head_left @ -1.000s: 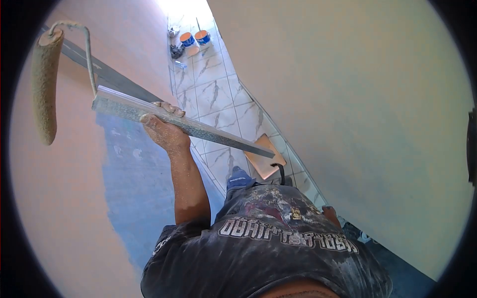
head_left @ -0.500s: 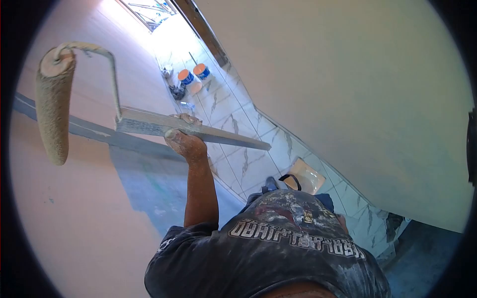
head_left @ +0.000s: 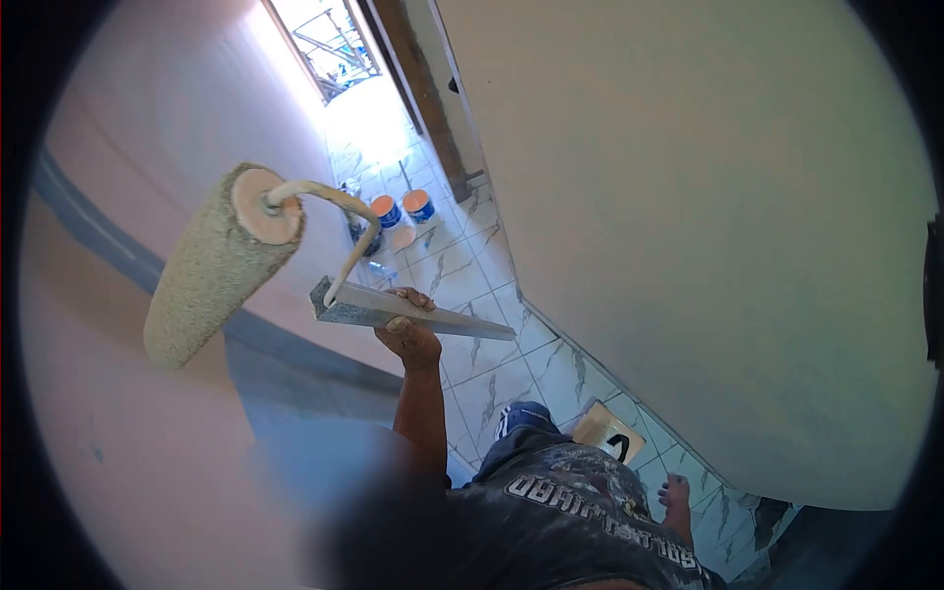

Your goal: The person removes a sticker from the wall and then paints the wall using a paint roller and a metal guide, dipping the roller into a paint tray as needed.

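Observation:
My left hand (head_left: 411, 339) is closed around a grey square pole, gripping it near its top end. From that end a bent, paint-crusted frame leads to a paint roller (head_left: 218, 270) with a thick, cream-coated nap. The roller is raised at upper left and overlaps the pinkish wall (head_left: 128, 423) in this view. The pole runs away from me toward the tiled floor. Low beside my body hangs my right hand (head_left: 675, 491), small in view, fingers loosely bent and holding nothing. Nearest to it on the floor is a cream-coloured square container (head_left: 597, 425) with a black handle.
Two blue-and-white buckets (head_left: 418, 206) with orange tops stand on the marbled tile floor (head_left: 492, 379), one with a stick in it. A bright doorway (head_left: 329, 49) lies beyond. A pale wall (head_left: 708, 246) closes the right side. Blue-grey areas (head_left: 285, 359) mark the left wall.
The roller has swung right and nearer to me, its frame turning over to the other side. My left hand has shifted right and lower. My right hand now shows beside my body.

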### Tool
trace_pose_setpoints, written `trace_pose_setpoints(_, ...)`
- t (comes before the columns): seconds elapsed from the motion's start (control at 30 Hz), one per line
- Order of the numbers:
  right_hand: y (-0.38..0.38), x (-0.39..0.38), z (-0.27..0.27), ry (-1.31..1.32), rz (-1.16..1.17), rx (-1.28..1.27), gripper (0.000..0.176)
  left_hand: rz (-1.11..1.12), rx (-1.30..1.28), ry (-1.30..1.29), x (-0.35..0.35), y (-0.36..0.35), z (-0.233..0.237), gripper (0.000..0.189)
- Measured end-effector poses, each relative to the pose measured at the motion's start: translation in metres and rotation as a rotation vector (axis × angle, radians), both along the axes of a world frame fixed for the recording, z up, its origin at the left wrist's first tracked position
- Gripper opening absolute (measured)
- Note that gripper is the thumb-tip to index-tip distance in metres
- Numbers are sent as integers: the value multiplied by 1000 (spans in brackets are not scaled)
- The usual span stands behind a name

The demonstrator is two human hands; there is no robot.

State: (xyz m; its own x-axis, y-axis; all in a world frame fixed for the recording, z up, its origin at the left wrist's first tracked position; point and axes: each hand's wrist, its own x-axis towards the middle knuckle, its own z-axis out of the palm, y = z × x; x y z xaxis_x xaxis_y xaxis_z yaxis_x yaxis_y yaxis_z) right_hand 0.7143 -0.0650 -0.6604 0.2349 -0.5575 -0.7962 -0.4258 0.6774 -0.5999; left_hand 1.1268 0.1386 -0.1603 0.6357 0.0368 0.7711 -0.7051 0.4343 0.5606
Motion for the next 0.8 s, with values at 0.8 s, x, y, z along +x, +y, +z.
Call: trace_pose_setpoints(0.8, 224, 184, -2, 177, 143, -168, 48, -761, 725, 67, 159, -28, -92, 44)
